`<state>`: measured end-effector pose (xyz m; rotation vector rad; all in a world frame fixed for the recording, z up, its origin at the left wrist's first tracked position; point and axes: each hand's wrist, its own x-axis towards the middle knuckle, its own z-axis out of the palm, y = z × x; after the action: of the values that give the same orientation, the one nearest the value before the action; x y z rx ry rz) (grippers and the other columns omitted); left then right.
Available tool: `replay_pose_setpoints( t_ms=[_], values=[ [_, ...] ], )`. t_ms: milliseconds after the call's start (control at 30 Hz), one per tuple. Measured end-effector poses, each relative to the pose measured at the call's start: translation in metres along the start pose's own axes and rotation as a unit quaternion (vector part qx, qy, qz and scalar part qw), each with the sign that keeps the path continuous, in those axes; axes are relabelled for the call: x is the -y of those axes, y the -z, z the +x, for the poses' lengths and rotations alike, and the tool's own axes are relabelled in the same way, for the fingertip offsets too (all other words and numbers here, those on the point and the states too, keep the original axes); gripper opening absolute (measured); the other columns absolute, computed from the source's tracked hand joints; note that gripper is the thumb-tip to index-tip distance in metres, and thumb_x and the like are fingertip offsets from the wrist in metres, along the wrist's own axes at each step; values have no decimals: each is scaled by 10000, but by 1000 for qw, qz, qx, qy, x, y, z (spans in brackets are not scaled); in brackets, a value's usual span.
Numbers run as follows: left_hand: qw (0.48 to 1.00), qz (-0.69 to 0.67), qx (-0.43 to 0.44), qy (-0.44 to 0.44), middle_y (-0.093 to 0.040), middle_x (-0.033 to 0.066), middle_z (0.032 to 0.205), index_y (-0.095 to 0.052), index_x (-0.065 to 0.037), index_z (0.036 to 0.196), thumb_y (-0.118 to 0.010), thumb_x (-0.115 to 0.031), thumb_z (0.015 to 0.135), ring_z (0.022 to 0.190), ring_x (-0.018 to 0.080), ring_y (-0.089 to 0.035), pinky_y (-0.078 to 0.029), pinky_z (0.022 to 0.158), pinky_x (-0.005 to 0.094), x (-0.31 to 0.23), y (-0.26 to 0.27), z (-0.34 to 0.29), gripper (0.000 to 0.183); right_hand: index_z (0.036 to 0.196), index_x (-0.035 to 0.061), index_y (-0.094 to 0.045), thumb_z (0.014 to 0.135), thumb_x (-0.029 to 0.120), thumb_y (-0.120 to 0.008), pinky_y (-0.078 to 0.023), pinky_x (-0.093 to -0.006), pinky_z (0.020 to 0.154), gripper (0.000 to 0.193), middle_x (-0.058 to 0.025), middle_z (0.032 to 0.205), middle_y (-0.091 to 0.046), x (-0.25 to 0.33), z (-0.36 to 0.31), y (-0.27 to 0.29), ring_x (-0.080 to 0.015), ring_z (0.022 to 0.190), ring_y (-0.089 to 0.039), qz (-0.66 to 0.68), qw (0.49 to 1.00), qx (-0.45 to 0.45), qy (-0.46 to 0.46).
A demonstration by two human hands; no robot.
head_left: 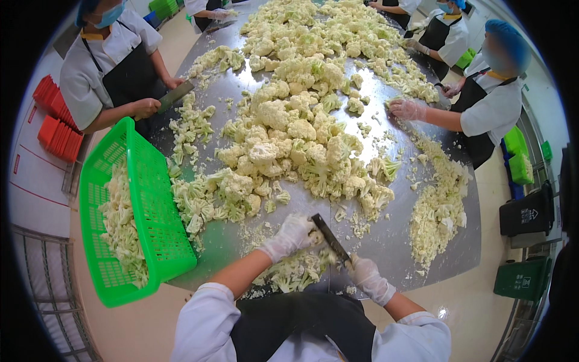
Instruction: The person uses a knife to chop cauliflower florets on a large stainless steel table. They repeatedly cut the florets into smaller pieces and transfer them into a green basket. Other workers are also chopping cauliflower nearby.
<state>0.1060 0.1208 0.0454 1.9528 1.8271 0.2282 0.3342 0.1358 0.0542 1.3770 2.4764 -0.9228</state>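
Note:
At the near edge of the metal table (395,250), my right hand (370,280), in a clear plastic glove, grips the handle of a dark-bladed knife (330,238). The blade slants up and left, toward my left hand (289,238), also gloved. My left fingers are closed round a small cauliflower piece (316,238), partly hidden by them and close to the blade. Below both hands lie cut cauliflower florets (297,273) with pale crumbs. Beyond them rises a large heap of cauliflower (289,130).
A green perforated basket (161,205) with cut pieces stands tilted at the table's left edge. Trimmings (440,211) lie along the right. Several co-workers stand round the table; one on the left holds a cleaver (176,95). Dark bins (523,279) stand at right.

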Motion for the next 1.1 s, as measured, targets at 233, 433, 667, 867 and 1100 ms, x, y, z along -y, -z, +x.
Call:
replay_pose_setpoints(
  t_ms=[233, 433, 667, 867, 1100],
  values=[
    [960, -137, -229, 89, -576, 143, 813, -545, -48, 900, -534, -305, 724, 712, 233, -552, -446, 637, 329, 32, 16, 32, 312, 811, 6, -524, 765, 228, -490, -416, -417, 555, 229, -213, 633, -538, 6, 5, -1, -369, 635, -534, 125, 990, -64, -28],
    [948, 21, -118, 296, -465, 174, 949, -351, -58, 1131, -574, -359, 690, 802, 294, -525, -446, 679, 360, 2, 9, 102, 579, 830, -18, -533, 757, 180, -506, -414, -375, 548, 212, -235, 672, -536, -3, 20, 6, -370, 678, -537, 134, 984, -106, -60],
    [924, -156, -260, 233, -458, 177, 932, -437, -61, 1027, -600, -321, 650, 823, 288, -509, -428, 701, 361, 23, 5, 103, 486, 817, -14, -538, 748, 191, -506, -420, -394, 576, 218, -228, 698, -542, -9, 25, 3, -370, 686, -536, 95, 984, -140, -62],
    [959, -107, -223, 139, -513, 142, 815, -475, -46, 929, -538, -146, 700, 776, 288, -508, -403, 681, 375, 31, 19, 44, 257, 815, 10, -547, 750, 201, -508, -424, -401, 554, 205, -217, 661, -540, -7, 30, 11, -368, 650, -534, 59, 986, -152, -45],
    [899, -286, -324, 71, -466, 159, 977, -433, -22, 1046, -568, 8, 639, 889, 294, -467, -375, 787, 347, 20, -24, -23, 430, 757, 56, -522, 764, 205, -497, -403, -400, 449, 151, -162, 553, -524, 18, 4, 14, -325, 519, -531, -18, 981, -174, 90]
  ],
)
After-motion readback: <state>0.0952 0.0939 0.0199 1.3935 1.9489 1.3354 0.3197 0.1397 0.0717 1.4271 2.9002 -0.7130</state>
